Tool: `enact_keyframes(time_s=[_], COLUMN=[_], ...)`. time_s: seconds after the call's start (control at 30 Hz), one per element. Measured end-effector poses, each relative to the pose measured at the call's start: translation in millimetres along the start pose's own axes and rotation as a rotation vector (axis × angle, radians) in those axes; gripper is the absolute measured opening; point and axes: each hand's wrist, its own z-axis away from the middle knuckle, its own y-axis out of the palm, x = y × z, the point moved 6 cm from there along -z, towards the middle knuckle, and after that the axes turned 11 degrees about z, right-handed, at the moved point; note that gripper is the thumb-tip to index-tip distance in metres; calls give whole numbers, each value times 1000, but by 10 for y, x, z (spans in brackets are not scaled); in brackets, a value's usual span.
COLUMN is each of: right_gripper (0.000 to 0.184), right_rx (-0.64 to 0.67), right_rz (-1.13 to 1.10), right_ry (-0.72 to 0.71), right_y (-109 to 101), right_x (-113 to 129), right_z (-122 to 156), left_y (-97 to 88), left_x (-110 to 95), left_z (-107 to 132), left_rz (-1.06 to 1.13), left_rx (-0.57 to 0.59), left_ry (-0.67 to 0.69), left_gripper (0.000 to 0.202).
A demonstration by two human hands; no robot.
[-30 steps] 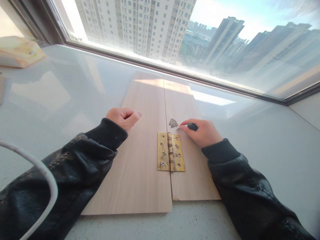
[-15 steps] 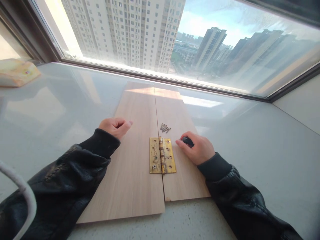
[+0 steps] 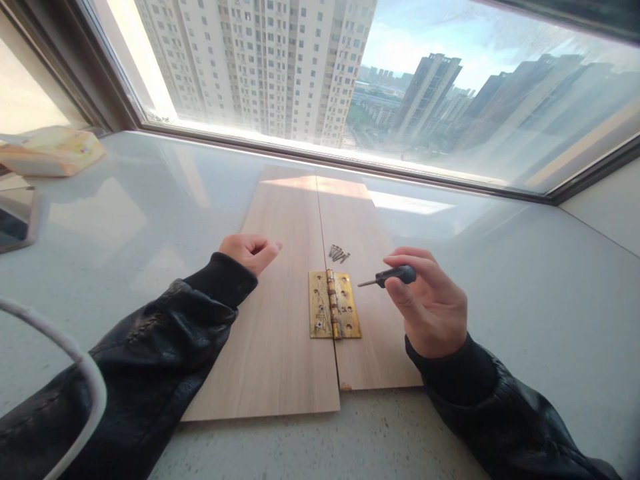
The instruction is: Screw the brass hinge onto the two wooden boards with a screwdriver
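Observation:
My right hand (image 3: 434, 303) holds a short screwdriver (image 3: 396, 275) with a dark, stubby handle between thumb and fingers. Its metal tip points left, above the right board (image 3: 377, 360). A worn brass hinge (image 3: 345, 320) lies opened flat across the seam between that board and the left board (image 3: 270, 347). Cross-head screws show in its left leaf; round holes show in its right leaf. Just beyond the hinge lies a small pile of screws (image 3: 339, 253). My left hand (image 3: 251, 252) is closed in a fist over the left board; whatever is inside, if anything, stays hidden.
Both boards lie on a glossy pale countertop (image 3: 280, 447) below a window (image 3: 320, 157). A white cable (image 3: 95, 380) curves past my left sleeve. At the far left are a yellowish soft packet (image 3: 60, 153) and a dark flat object with a rim (image 3: 15, 217).
My right hand has lifted and turned, bringing the screwdriver's shaft into sight. The whole view has shifted slightly; my left hand keeps its fist over the left board.

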Motion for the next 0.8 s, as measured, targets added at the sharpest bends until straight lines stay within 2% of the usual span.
enact_keyframes(time_s=[0.1,0.17,0.5,0.7,0.8], right_gripper=[26,29,40,42,45], right_rx=[-2,37,117,131,151], right_rz=[-290,-335,-155,-127,-101], right_ry=[74,89,-185,-245,-268], right_y=[111,184,249,241,236], right_x=[85,121,326,376,403], right_z=[128,212,298,298,300], left_y=[0,-1,9,9,29], left_x=[0,3,3,-25,-57], left_z=[-2,-1,-1,11,37], left_rz=[-12,-12,-24,-13,33], left_rx=[7,7,15,13,20], left_ry=[8,5,35,56,109], left_gripper=[46,46,45,45,41])
